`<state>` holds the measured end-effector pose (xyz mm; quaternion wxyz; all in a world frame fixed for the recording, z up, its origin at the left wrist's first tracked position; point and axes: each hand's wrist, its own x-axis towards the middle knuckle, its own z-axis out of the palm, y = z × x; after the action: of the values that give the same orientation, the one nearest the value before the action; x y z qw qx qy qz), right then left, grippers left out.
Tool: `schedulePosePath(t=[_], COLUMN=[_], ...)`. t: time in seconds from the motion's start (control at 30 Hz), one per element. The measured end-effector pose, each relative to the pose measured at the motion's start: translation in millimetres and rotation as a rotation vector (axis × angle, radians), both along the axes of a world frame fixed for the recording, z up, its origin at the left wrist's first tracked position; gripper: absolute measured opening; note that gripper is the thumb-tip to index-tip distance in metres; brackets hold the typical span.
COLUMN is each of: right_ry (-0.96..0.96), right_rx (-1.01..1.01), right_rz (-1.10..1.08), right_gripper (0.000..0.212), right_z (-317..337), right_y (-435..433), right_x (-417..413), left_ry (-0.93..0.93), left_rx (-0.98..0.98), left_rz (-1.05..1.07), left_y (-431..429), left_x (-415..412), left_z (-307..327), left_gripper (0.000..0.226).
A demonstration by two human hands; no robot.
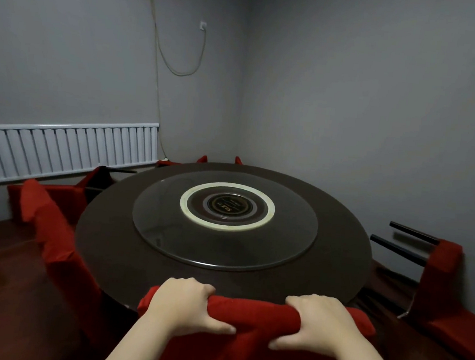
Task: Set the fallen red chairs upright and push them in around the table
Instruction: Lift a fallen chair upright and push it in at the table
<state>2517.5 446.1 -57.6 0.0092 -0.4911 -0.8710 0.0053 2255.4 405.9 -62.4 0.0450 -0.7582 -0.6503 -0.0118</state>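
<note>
The top edge of the near red chair [248, 313] is grasped by 2 hands. The left hand [185, 306] is clenched toward its left end and the right hand [315, 323] toward its right end, with fingers curled over the far side and thumbs on the near side. The chair back is upright, just beside the near rim of the round table [124, 244]. At right, a tipped red chair [440, 277] is noted, its 2 black legs [412, 232] pointing left.

Both forearms reach forward. The left grip [185, 306] and right grip [317, 324] clasp the chair back [249, 311], fingers curled over, thumbs pointing inward.
</note>
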Motion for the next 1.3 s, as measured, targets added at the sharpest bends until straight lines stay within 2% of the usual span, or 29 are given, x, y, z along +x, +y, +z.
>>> schedulePosePath(t=[0.3,0.4,0.57,0.83,1.03,1.3], right_ry=[-0.006,-0.012,0.007,0.015,0.019,-0.015], right_rx=[-0.131,-0.197,-0.304,-0.235,-0.214,-0.198], right_rz=[0.020,0.013,-0.029,-0.058,-0.055,-0.020], right_gripper=[0.074,0.065,0.063,0.075,0.068,0.065], right_z=[12.5,15.7,20.4,18.1,14.8,13.7], right_y=[86.1,106.4,122.0,133.8,144.0,151.8], right_x=[-3.2,-6.7,-12.0,-15.7,-16.8,-21.3], left_ry=[0.036,0.005,0.017,-0.002,-0.020,-0.030], left_rx=[0.034,0.038,0.054,0.072,0.092,0.020], left_rz=[0.080,0.075,0.065,0.048,0.044,0.056], left_y=[79.2,97.1,111.3,123.5,133.1,137.1], left_x=[-2.8,-6.3,-10.4,-13.0,-14.3,-18.0], left_z=[3.8,4.8,2.9,-0.2,-3.1,-0.4], left_gripper=[0.082,0.085,0.084,0.094,0.091,0.082])
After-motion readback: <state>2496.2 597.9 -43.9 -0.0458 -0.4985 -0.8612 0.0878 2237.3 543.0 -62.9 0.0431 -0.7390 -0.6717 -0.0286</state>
